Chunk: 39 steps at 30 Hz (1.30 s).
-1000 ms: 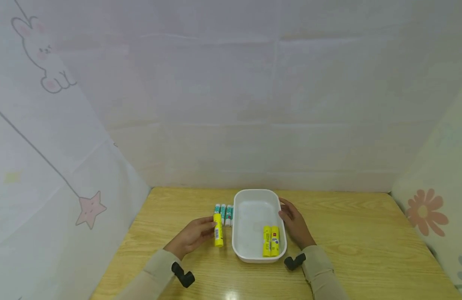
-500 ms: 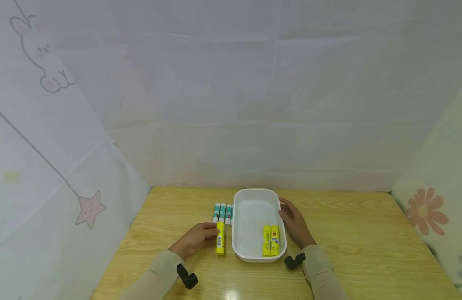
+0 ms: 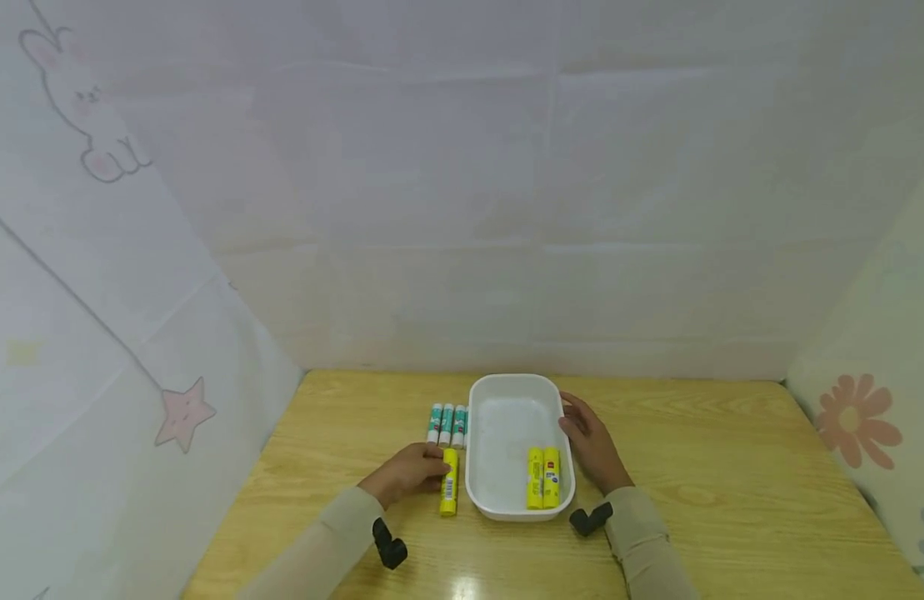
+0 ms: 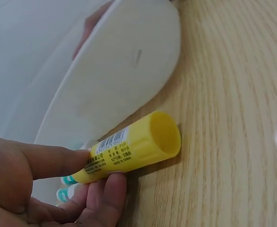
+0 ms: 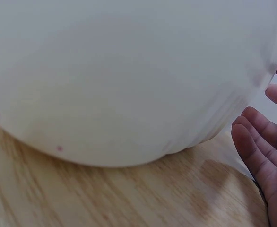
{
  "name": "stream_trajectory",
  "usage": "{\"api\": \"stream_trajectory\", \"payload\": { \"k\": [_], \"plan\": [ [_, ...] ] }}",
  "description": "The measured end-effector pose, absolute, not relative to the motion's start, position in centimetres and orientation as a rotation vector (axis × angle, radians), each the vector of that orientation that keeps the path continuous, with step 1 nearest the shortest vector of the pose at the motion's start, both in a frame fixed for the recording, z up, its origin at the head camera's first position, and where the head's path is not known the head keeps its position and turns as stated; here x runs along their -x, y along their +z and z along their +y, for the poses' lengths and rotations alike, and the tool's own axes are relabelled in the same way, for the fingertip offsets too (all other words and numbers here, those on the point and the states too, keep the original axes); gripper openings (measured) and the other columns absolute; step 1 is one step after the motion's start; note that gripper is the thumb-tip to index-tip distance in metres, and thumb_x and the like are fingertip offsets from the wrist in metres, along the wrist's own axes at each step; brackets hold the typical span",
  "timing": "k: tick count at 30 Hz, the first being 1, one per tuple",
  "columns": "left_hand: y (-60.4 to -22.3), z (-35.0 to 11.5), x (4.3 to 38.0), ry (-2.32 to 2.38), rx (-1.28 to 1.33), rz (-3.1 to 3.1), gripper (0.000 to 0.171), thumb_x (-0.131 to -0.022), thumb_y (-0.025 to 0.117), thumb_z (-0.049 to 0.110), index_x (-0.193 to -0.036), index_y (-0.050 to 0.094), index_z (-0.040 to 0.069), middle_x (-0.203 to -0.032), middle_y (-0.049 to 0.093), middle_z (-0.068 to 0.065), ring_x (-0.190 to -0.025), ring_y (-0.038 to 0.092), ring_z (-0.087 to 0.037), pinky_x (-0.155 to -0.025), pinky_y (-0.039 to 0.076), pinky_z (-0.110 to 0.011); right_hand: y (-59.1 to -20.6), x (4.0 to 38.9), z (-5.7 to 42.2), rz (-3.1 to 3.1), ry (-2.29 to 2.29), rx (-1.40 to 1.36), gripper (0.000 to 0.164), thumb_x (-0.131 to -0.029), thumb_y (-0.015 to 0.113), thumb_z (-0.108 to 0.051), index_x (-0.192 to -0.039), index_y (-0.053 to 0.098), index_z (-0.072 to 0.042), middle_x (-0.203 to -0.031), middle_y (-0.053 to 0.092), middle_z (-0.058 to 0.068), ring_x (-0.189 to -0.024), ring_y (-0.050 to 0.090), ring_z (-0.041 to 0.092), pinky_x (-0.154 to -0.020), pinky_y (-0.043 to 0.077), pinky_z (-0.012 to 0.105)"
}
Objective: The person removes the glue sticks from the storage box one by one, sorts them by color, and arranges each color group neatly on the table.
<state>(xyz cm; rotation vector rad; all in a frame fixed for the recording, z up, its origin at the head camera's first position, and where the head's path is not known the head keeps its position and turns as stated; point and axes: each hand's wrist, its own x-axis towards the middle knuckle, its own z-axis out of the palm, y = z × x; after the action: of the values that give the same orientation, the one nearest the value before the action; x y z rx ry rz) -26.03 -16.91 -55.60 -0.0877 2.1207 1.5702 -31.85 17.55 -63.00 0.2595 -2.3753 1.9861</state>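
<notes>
One yellow cylindrical plastic tube (image 4: 130, 148) pinched in left grip (image 3: 409, 473), at or just above tabletop (image 3: 731, 483), left of white rectangular tray (image 3: 501, 454) holding two yellow tubes (image 3: 536, 478); right grip (image 3: 598, 450) relaxed at tray's right rim.

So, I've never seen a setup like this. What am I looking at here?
No machine: these are a person's two bare hands. The wide picture comes from a head-worn camera; the close-ups come from wrist-worn ones, probably the black gadgets. On the wooden table is a white tray with two yellow tubes lying inside. Green-and-white tubes lie left of it. The left hand pinches a third yellow tube in its fingers; the right hand rests at the tray's right rim.
</notes>
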Motion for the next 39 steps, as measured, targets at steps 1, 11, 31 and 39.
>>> {"api": "stream_trajectory", "payload": {
  "k": [1, 11, 31, 39],
  "plan": [
    [-55.39, -16.69, 26.02, 1.545, 0.090, 2.139, 0.043, -0.094, 0.062, 0.008, -0.128, 0.045, -0.014, -0.108, 0.057, -0.016, -0.091, 0.059, -0.022, -0.084, 0.056, -0.041, -62.90, 31.78, 17.56, -2.379, 1.981, -0.264, 0.048, -0.099, 0.059, -0.029, -0.145, 0.044, -0.031, -0.130, 0.056, 0.005, -0.120, 0.054, 0.023, -0.104, 0.040, 0.048],
    [-54.82, -16.04, 25.91, 1.415, 0.094, 2.238, 0.041, -0.093, 0.065, 0.010, -0.124, 0.049, -0.012, -0.107, 0.059, -0.016, -0.090, 0.064, -0.022, -0.084, 0.056, -0.041, -62.69, 31.74, 17.69, -2.416, 1.989, -0.259, 0.050, -0.100, 0.057, -0.030, -0.147, 0.041, -0.029, -0.135, 0.053, 0.009, -0.123, 0.052, 0.026, -0.106, 0.039, 0.049],
    [-55.21, -16.40, 25.75, 1.527, 0.109, 2.184, 0.043, -0.092, 0.066, 0.010, -0.125, 0.049, -0.012, -0.107, 0.059, -0.015, -0.089, 0.063, -0.020, -0.083, 0.056, -0.039, -62.97, 31.87, 17.53, -2.417, 1.970, -0.215, 0.047, -0.099, 0.058, -0.035, -0.144, 0.043, -0.037, -0.132, 0.054, 0.002, -0.121, 0.053, 0.023, -0.105, 0.041, 0.049],
    [-55.34, -16.60, 25.73, 1.534, 0.123, 2.169, 0.041, -0.093, 0.065, 0.010, -0.124, 0.050, -0.011, -0.106, 0.059, -0.016, -0.090, 0.064, -0.023, -0.083, 0.057, -0.039, -62.83, 31.64, 17.62, -2.409, 1.975, -0.252, 0.048, -0.099, 0.057, -0.035, -0.145, 0.043, -0.035, -0.133, 0.054, 0.005, -0.122, 0.053, 0.024, -0.104, 0.041, 0.050]
  ]
}}
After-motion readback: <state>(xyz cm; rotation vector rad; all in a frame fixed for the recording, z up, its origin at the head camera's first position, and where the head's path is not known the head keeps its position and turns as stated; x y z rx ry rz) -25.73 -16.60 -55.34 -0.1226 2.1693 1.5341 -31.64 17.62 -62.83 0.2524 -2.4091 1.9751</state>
